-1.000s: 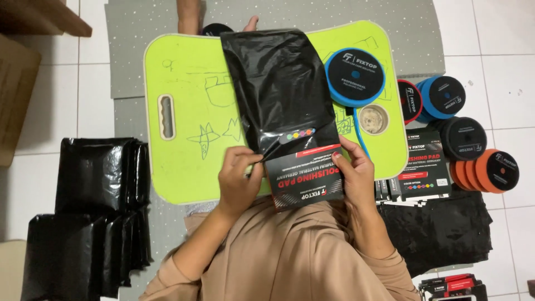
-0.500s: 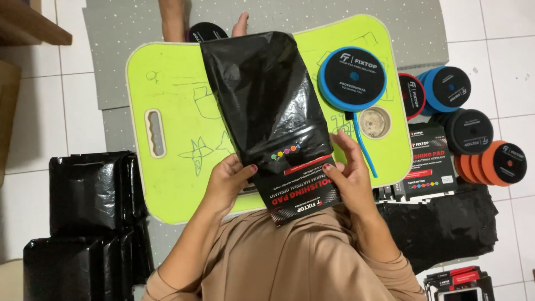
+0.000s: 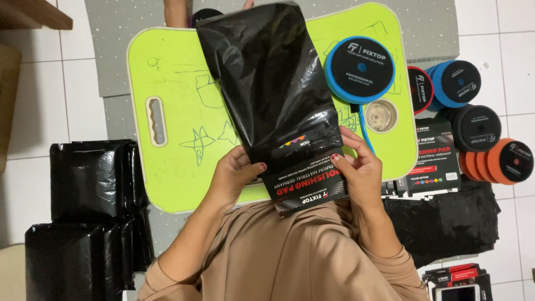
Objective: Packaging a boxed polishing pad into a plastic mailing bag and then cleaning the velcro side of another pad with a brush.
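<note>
In the middle of the frame, the person holds a black printed box half-sleeved in a black plastic bag, both lying over the lime-green lap table. The left hand pinches the bag's open edge at the box's left side, its grip closed on the plastic. The right hand is closed on the box's right edge where the bag's mouth meets it. The bag covers the upper part of the box; the lower part, nearest the body, is bare.

This looks like the bagging step, roughly half done. Finishing it would call for drawing the bag's mouth down evenly on both sides while the box is kept square, since thin plastic may snag on a corner.

At upper right of the table sits a blue foam polishing pad. More pads in blue, black and orange lie on the tiled floor at right, beside another printed box. Black wrapped parcels are stacked at lower left.
</note>
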